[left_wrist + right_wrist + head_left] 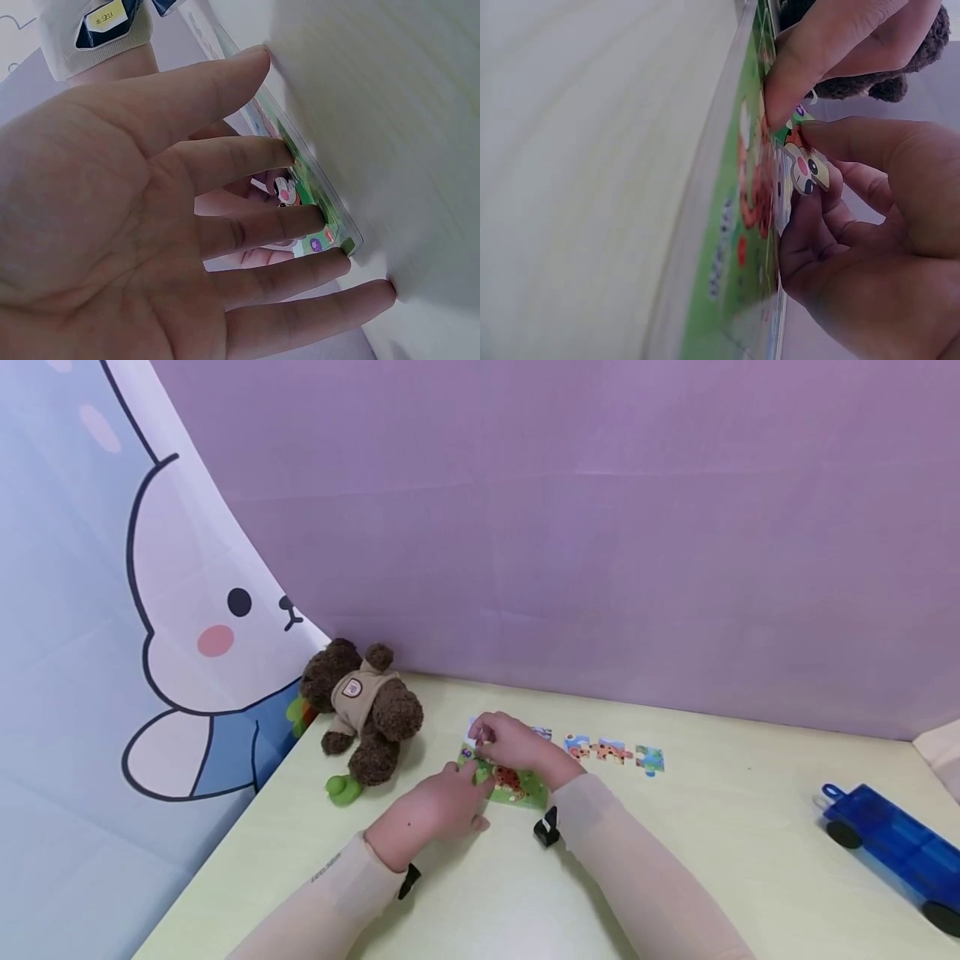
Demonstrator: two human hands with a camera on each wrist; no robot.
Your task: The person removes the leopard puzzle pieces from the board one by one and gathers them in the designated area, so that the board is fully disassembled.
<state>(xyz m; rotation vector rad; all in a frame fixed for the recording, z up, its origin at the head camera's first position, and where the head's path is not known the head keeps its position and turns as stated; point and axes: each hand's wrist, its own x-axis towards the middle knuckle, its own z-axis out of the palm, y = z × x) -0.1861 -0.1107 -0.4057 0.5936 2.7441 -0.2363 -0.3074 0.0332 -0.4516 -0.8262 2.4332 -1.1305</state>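
Note:
A jigsaw puzzle board (534, 793) with a green, spotted-animal picture lies on the table below both hands. My right hand (513, 745) pinches a small puzzle piece (804, 166) between thumb and fingers, just over the board; the piece shows part of a cartoon face and is tilted. My left hand (444, 803) rests its fairly straight fingertips on the board's near left part. In the left wrist view, the left fingers (262, 225) are spread along the board edge, and the little finger reaches the table. Parts of the board are hidden beneath the hands.
Loose puzzle pieces (611, 751) lie right of the board. A brown teddy bear (358, 697) lies at the back left, with a small green toy (343, 789) beside it. A blue wheeled toy (896, 843) stands at the far right. A purple cloth (570, 552) hangs behind the table.

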